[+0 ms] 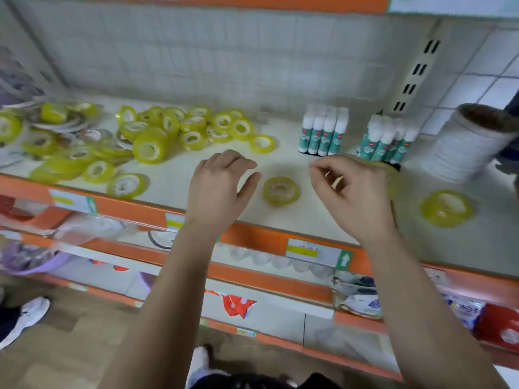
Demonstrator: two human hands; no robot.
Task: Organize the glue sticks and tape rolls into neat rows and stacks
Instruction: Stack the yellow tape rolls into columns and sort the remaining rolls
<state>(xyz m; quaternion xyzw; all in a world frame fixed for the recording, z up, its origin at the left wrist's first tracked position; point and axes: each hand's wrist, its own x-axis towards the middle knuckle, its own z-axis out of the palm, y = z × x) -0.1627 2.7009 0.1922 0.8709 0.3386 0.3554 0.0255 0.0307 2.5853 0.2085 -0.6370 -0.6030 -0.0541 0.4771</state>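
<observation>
On the stationery shelf (pixel 283 161), I am watching two hands hovering apart over a yellow tape roll (pixel 281 191) lying flat between them near the front edge. The left hand (pixel 222 186) is hanging relaxed, fingers spread, holding nothing. The right hand (pixel 351 192) is curling its fingers, and I cannot tell whether the yellowish blur behind it is a roll in its grasp. The risk, as I am judging it, is a nudged roll going over the orange front lip (pixel 252 238), or a sweeping right wrist toppling the upright glue sticks (pixel 323 133) just behind. A loose heap of tape rolls (pixel 157 133) is crowding the far left. Another roll (pixel 446 208) is lying to the right, and a white stack (pixel 466 144) is standing beyond it.
</observation>
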